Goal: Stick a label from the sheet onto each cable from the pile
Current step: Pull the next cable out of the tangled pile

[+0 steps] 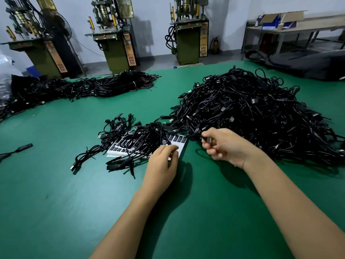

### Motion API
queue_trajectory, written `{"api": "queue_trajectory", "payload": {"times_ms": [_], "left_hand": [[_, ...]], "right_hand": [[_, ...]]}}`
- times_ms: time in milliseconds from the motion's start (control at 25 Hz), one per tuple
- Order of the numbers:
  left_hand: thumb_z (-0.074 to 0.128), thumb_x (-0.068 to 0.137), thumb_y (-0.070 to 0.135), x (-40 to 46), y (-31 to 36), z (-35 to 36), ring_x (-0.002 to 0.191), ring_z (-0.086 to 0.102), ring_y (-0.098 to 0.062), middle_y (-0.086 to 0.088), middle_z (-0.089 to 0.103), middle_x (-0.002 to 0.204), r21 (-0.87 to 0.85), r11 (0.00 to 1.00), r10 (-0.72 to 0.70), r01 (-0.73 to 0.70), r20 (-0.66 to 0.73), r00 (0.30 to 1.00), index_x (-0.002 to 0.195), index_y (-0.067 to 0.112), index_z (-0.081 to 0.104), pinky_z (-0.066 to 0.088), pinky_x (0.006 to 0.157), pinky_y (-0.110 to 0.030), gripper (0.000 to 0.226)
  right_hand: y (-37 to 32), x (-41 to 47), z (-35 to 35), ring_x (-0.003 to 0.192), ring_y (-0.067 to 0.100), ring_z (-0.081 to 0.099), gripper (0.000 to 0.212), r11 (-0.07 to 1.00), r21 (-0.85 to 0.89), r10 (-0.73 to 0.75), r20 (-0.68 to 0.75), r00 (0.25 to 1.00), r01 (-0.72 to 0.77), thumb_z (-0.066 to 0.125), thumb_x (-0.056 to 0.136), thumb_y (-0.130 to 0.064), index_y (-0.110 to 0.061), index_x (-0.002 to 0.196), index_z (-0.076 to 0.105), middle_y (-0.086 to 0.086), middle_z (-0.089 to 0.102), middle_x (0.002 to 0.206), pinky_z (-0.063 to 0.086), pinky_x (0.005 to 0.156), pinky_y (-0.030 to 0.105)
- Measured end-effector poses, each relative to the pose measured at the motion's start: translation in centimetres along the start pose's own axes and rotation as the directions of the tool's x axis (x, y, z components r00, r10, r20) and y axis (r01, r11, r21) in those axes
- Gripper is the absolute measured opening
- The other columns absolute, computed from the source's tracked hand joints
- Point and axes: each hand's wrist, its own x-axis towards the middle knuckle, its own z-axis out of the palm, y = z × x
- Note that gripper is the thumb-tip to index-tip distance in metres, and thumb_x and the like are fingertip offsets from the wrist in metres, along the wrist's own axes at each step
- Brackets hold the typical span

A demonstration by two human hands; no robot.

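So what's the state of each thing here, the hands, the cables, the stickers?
Left hand: fingertips curled down on the label sheet's near edge.
Right hand: pinching a cable's black connector.
Label sheet: flat on the green table, partly covered by cables.
Big cable pile: heaped, tangled.
Small cable pile: loose, spread over the sheet.
Far cable bundles: lying coiled.
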Motion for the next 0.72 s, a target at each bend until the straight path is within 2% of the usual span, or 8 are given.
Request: {"api": "queue_trajectory", "payload": {"times_ms": [160,240,280,320,400,440,600,720], "left_hand": [[0.057,0.094,0.005,0.0,0.0,-0.3,0.076,0.060,-0.017,-0.007,0.067,0.090,-0.078,0.996,-0.048,0.047,-0.009,0.999,0.100,0.001,0.067,0.044,0.064,-0.019,0.012],[0.054,0.097,0.010,0.0,0.4,-0.1,0.073,0.063,-0.015,-0.005,0.069,0.084,-0.227,0.955,-0.189,0.191,0.031,0.981,0.094,0.004,0.068,0.049,0.065,-0.025,0.016],[0.051,0.099,0.015,0.1,0.7,0.1,0.070,0.064,-0.015,-0.006,0.070,0.081,-0.393,0.859,-0.312,0.329,0.110,0.944,0.091,0.004,0.067,0.052,0.063,-0.028,0.022],[0.048,0.100,0.020,0.3,1.3,0.2,0.068,0.066,-0.015,-0.009,0.070,0.079,-0.567,0.679,-0.414,0.467,0.231,0.881,0.090,0.003,0.067,0.054,0.061,-0.028,0.028],[0.046,0.100,0.028,0.8,2.1,0.3,0.068,0.067,-0.018,-0.014,0.069,0.081,-0.715,0.301,-0.505,0.631,0.441,0.742,0.094,0.000,0.065,0.056,0.060,-0.026,0.034],[0.049,0.099,0.030,0.8,2.1,0.3,0.070,0.066,-0.020,-0.017,0.067,0.084,-0.711,0.241,-0.519,0.661,0.481,0.706,0.097,-0.002,0.063,0.057,0.061,-0.025,0.035],[0.055,0.096,0.021,0.7,1.9,0.3,0.082,0.055,-0.031,-0.024,0.062,0.092,-0.709,0.241,-0.525,0.663,0.479,0.703,0.101,-0.006,0.062,0.054,0.064,-0.027,0.029],[0.057,0.094,0.010,0.5,2.0,0.2,0.076,0.046,-0.031,-0.025,0.059,0.089,-0.687,0.279,-0.491,0.671,0.499,0.714,0.103,-0.010,0.063,0.043,0.061,-0.031,0.023]], "right_hand": [[-1.3,-0.7,-1.3,0.048,0.007,0.037,0.021,0.988,0.147,-0.044,0.039,0.998,0.038,0.052,0.093,-0.022,-0.013,0.074,0.049,-0.002,0.047,0.061,0.026,0.038,0.016],[-1.3,-0.9,-1.3,0.049,0.007,0.040,0.020,0.990,0.125,-0.076,0.093,0.993,0.064,0.053,0.093,-0.021,-0.013,0.075,0.050,-0.002,0.049,0.063,0.029,0.039,0.015],[-1.0,-0.9,-0.9,0.048,0.008,0.042,0.019,0.996,0.032,-0.081,0.128,0.988,0.078,0.055,0.092,-0.019,-0.014,0.075,0.051,-0.002,0.050,0.063,0.030,0.040,0.015],[-0.6,-0.9,-0.2,0.048,0.008,0.044,0.018,0.986,-0.141,-0.069,0.168,0.983,0.093,0.058,0.092,-0.018,-0.014,0.075,0.052,-0.002,0.052,0.063,0.032,0.040,0.016],[0.4,-0.6,1.3,0.049,0.010,0.050,0.018,0.823,-0.552,-0.007,0.226,0.974,0.134,0.065,0.088,-0.021,-0.014,0.078,0.053,-0.001,0.055,0.064,0.037,0.043,0.020],[0.8,-0.4,1.9,0.051,0.011,0.052,0.020,0.711,-0.685,-0.004,0.227,0.974,0.162,0.067,0.086,-0.025,-0.014,0.078,0.052,0.000,0.056,0.065,0.040,0.046,0.024],[0.7,-0.3,3.1,0.063,0.012,0.052,0.026,0.461,-0.840,-0.150,0.243,0.958,0.285,0.068,0.080,-0.038,-0.020,0.073,0.052,-0.005,0.057,0.070,0.043,0.059,0.029],[0.2,-0.6,2.9,0.057,0.008,0.060,0.030,0.476,-0.829,-0.045,0.310,0.950,0.293,0.070,0.080,-0.045,-0.021,0.071,0.054,-0.006,0.060,0.067,0.044,0.052,0.020]]}}
